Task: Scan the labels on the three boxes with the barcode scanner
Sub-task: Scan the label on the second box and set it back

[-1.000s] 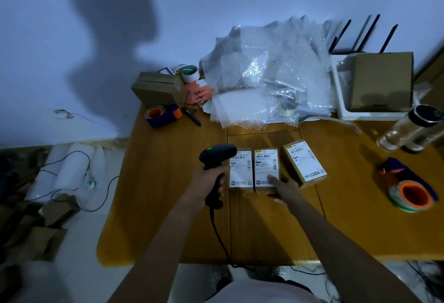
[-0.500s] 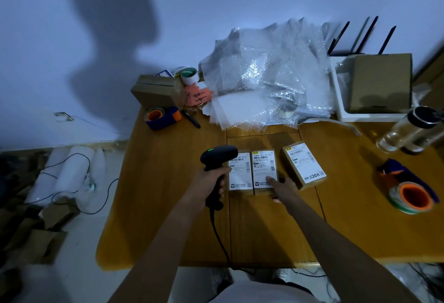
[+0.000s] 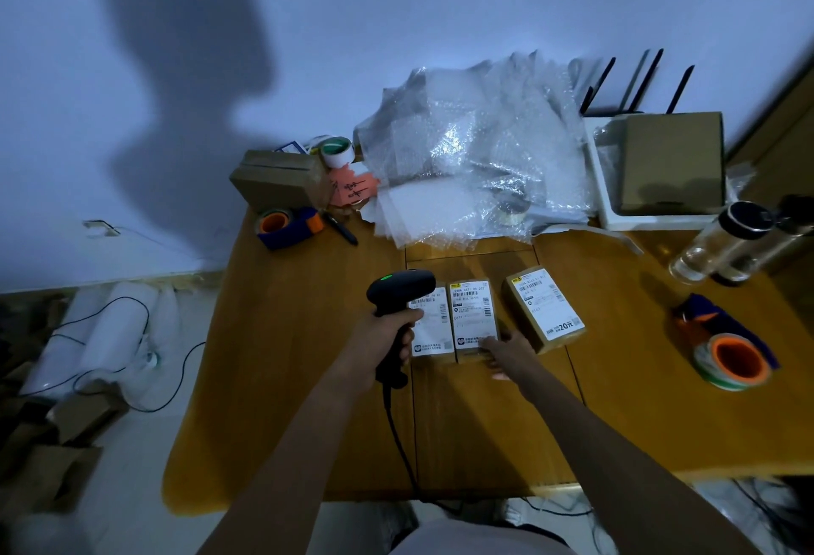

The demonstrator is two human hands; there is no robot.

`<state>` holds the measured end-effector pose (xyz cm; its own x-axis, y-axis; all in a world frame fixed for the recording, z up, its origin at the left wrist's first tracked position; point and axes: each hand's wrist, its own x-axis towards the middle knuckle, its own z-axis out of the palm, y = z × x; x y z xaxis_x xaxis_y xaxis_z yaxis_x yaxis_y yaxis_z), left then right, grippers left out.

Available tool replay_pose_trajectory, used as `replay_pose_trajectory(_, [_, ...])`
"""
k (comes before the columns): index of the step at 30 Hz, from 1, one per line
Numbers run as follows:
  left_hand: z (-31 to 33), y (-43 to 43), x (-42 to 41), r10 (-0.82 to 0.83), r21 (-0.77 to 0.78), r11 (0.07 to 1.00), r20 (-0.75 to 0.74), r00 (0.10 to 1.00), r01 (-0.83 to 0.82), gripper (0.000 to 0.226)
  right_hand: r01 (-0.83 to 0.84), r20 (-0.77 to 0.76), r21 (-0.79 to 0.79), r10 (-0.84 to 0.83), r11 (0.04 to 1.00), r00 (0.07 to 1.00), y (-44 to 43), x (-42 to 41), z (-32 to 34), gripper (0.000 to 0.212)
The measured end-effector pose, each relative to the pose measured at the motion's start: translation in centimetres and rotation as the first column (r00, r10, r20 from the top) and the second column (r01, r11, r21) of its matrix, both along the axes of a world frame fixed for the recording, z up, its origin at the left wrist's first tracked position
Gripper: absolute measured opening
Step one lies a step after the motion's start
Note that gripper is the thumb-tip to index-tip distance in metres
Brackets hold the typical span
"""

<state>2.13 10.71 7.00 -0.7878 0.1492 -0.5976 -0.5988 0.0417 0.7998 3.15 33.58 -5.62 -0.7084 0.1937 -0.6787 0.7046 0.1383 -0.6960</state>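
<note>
Three small brown boxes with white labels lie in a row on the wooden table (image 3: 286, 378). The left box (image 3: 434, 330) and the middle box (image 3: 472, 312) touch side by side; the right box (image 3: 544, 308) sits apart, turned at an angle. My left hand (image 3: 385, 336) grips the handle of the black barcode scanner (image 3: 398, 288), whose green light is lit and whose head hangs over the left box's top corner. My right hand (image 3: 506, 354) rests flat with its fingers on the near edge of the middle box.
A heap of bubble wrap (image 3: 471, 167) fills the back of the table. A cardboard box (image 3: 275, 178) and tape dispenser (image 3: 286, 226) stand back left, a pen (image 3: 341, 228) beside them. Right: a white tray (image 3: 608, 211) with a box, a bottle (image 3: 722, 241), a tape roll (image 3: 735, 360).
The left and middle boxes have slid slightly left with my right hand on the middle one. The scanner stays over the left box.
</note>
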Motion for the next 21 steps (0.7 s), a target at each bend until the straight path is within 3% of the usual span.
replay_pose_trajectory(9, [0.5,1.0,-0.7,-0.030,0.001,1.000,-0.016,0.999,0.030,0.025,-0.054,-0.031,0.017,0.054,0.998,0.998,-0.1,0.3,2.7,0.036])
replay_pose_trajectory(17, [1.8,2.5,-1.2,-0.080,0.034,0.996,-0.051,0.995,0.082,0.029,-0.013,-0.102,0.229,0.037,0.973,0.994,0.4,-0.5,4.4,0.059])
replay_pose_trajectory(21, [2.3,3.1,-1.5,-0.088,0.052,0.994,-0.066,0.994,0.092,0.030,-0.130,-0.141,0.399,0.201,0.908,0.970,1.2,-0.4,5.4,0.054])
